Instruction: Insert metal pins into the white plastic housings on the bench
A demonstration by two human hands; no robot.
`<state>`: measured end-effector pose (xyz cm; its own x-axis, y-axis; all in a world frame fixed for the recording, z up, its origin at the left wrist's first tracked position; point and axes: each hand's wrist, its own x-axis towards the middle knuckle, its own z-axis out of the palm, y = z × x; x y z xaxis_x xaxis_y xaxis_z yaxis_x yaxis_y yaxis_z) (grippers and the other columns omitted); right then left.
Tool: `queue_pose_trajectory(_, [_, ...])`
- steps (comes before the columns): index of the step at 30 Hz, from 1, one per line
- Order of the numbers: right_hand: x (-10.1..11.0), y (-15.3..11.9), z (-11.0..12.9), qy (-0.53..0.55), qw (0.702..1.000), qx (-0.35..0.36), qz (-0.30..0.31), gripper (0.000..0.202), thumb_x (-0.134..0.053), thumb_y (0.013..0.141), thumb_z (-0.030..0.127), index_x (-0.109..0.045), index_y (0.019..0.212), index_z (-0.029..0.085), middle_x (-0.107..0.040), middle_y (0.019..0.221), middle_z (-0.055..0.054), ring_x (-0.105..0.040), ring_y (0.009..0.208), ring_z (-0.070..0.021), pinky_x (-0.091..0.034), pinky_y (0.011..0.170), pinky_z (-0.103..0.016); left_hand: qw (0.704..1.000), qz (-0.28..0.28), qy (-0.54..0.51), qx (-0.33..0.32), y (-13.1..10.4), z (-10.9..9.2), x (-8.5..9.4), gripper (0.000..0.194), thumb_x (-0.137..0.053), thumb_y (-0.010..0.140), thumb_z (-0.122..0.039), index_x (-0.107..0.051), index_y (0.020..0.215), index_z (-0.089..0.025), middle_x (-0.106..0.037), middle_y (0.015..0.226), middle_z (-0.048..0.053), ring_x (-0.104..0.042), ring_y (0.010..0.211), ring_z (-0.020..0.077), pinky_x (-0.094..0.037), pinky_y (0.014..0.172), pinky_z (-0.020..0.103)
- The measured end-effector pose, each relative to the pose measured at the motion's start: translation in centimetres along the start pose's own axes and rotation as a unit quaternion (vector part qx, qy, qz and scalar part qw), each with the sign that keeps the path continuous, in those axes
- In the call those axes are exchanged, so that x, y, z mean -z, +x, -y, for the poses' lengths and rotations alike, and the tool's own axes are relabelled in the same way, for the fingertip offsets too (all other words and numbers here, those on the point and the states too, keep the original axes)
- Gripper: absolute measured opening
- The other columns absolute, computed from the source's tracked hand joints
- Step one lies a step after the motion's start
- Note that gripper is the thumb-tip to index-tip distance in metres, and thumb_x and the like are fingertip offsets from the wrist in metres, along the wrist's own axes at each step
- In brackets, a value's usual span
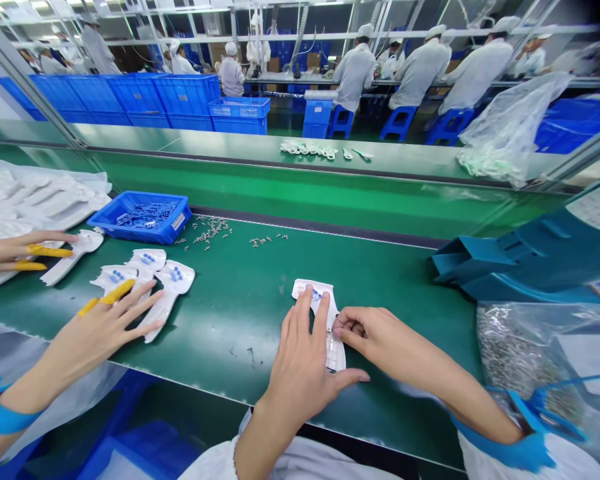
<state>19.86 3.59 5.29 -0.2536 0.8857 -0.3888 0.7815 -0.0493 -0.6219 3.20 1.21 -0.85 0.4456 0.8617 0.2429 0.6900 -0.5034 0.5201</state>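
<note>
A white plastic shell (337, 353) with blue marks near its top lies on the green bench in front of me. My left hand (300, 357) rests flat over it, fingers stretched out and thumb spread to the right. At the shell's right edge, my right hand (367, 328) is closed in a pinch. Whatever its fingertips hold, if anything, is too small to make out. A blue wrist strap (510, 433) circles my right wrist.
At left, a co-worker's hands (97, 333) with yellow finger covers touch similar white shells (173, 287). Small metal pieces (213, 230) lie near a blue tray (145, 217). A teal holder (500, 267) and a clear bag of metal parts (515, 353) stand right.
</note>
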Motion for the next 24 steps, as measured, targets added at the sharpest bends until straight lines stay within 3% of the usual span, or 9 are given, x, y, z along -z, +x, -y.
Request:
queue_pose_trajectory(10, [-1.0, 0.9, -1.3, 0.005, 1.000, -0.011, -0.025, 0.007, -0.053, 0.090, 0.029, -0.051, 0.087, 0.024, -0.068, 0.081, -0.001, -0.061, 0.073, -0.0179, -0.039, 0.061, -0.027, 1.000, -0.004, 0.008, -0.003, 0.1, 0.0, -0.2, 0.131, -0.078, 0.066, -0.065, 0.008, 0.155, -0.022, -0.017, 0.160, 0.025, -0.025, 0.147, 0.0403, -0.036, 0.112, 0.056])
queue_pose_trajectory(14, [-0.9, 1.1, -1.9, 0.062, 0.998, 0.026, 0.004, 0.010, -0.053, 0.091, 0.032, -0.049, 0.091, 0.022, -0.067, 0.081, -0.001, -0.061, 0.073, -0.0165, -0.042, 0.063, -0.026, 0.999, 0.019, -0.008, 0.028, 0.0, 0.2, 0.0, 0.127, -0.079, 0.069, -0.061, 0.008, 0.155, -0.025, -0.013, 0.162, 0.021, -0.028, 0.146, 0.0395, -0.036, 0.112, 0.058])
queue_pose_trajectory(17, [-0.1, 1.2, -2.5, 0.135, 0.990, 0.028, 0.026, 0.021, -0.052, 0.093, 0.041, -0.054, 0.097, 0.021, -0.067, 0.081, -0.002, -0.062, 0.073, -0.0160, -0.046, 0.064, -0.027, 0.998, 0.046, -0.032, 0.039, -0.6, 0.2, 0.8, 0.120, -0.078, 0.075, -0.051, 0.008, 0.155, -0.028, -0.009, 0.164, 0.017, -0.021, 0.149, 0.0374, -0.034, 0.114, 0.058])
queue_pose_trajectory(21, [1.6, 2.8, -4.1, 0.156, 0.986, 0.022, -0.060, 0.025, -0.051, 0.091, 0.042, -0.057, 0.095, 0.018, -0.068, 0.081, -0.004, -0.062, 0.072, -0.0161, -0.048, 0.068, -0.028, 0.997, 0.057, -0.028, 0.052, -1.0, -0.8, 1.4, 0.104, -0.068, 0.085, -0.044, 0.007, 0.156, -0.030, -0.007, 0.166, 0.010, -0.007, 0.152, 0.0361, -0.031, 0.116, 0.059])
queue_pose_trajectory(24, [2.3, 4.9, -5.4, 0.165, 0.977, 0.030, -0.132, 0.021, -0.050, 0.090, 0.038, -0.058, 0.091, 0.018, -0.068, 0.080, -0.005, -0.063, 0.071, -0.0165, -0.048, 0.068, -0.028, 0.993, -0.010, 0.026, 0.114, 0.1, -1.9, 0.3, 0.099, -0.061, 0.087, -0.052, 0.004, 0.157, -0.027, -0.013, 0.164, 0.014, -0.011, 0.149, 0.0443, -0.034, 0.110, 0.066])
